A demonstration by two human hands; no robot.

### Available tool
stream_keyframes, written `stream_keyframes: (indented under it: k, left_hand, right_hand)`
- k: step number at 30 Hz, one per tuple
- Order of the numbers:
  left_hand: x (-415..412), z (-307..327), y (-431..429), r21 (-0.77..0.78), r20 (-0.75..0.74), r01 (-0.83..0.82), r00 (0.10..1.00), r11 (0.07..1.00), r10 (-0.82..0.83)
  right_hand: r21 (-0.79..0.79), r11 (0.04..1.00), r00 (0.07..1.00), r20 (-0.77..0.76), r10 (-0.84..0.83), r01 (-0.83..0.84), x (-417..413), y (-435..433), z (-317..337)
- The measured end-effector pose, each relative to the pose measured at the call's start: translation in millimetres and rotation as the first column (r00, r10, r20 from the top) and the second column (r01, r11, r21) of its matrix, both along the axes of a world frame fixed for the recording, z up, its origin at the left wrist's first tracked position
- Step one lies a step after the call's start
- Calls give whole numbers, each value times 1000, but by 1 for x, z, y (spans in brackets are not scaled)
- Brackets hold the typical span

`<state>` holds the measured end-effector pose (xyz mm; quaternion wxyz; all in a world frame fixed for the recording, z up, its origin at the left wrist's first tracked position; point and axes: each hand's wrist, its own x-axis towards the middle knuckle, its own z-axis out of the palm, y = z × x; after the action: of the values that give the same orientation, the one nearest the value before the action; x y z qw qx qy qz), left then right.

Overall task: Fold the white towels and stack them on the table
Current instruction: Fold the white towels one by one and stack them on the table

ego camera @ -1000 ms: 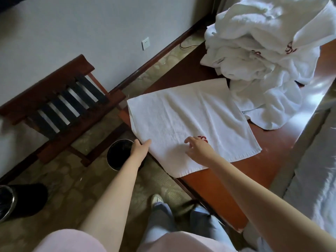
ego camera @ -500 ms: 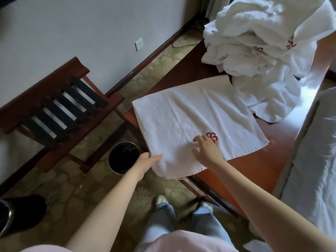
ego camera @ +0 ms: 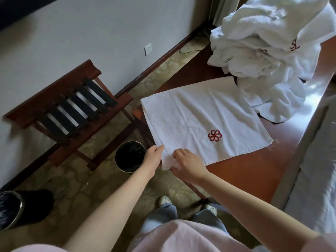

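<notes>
Step in hand: 1st fold of one towel [ego camera: 196,120], just starting. The towel lies flat on the near end of the table [ego camera: 254,171], red flower mark [ego camera: 214,135] up, near corner hanging off the table edge.

L hand [ego camera: 153,158]: thumb on top of the near-left edge, fingers out of sight under it; reads as a pinch. R hand [ego camera: 188,165]: fingers curled down on the overhanging corner, cloth bunched under them, so clamped on it too. Both hands sit at the same corner, nearly touching.

Next move, my guess: R hand slides along the near edge to the other corner, then both lift and carry the edge across to the far side, corners matched. Needs even tension or the hem skews.

Pile of towels [ego camera: 263,51] is unfolded, heaped at the far end, its lower edge touching the flat one. No folded stack seen yet.

Surface: red-brown wood, glossy, sun glare at far R.

Room: pale wall w/ socket [ego camera: 147,49], wood luggage rack [ego camera: 63,104] beside it, dark bin [ego camera: 130,156] just L of the table, patterned carpet [ego camera: 76,182], bed [ego camera: 320,160] along R.
</notes>
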<state>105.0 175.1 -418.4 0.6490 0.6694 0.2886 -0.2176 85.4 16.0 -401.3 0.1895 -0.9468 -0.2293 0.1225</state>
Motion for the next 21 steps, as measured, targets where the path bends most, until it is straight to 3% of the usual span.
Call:
stream_keyframes:
  k: [5,8,10,13,17,21]
  left_hand:
    - [-4,-3,5,35,-15,-14,1000,999,15]
    - [-6,-1,1,20,-52,-20,998,1000,21]
    - [-6,1,-4,-66,-94,-83,993,994,76]
    - [-8,6,-8,-222,-163,-201,972,954,167]
    - [-6,10,-7,-309,-214,-192,968,932,128]
    - [-5,6,-9,-138,-131,-46,991,989,28]
  right_hand:
    - [187,970,978,-167,-123,153,6,-13,14]
    - [410,863,954,-67,-293,294,9,-11,32]
    - [501,828,953,18,-301,252,11,-3,44]
    - [370,927,996,27,-81,66,11,9,45]
    - [219,973,994,-66,82,-66,1,10,29]
    - [266,962,983,-152,107,-63,0,-7,26]
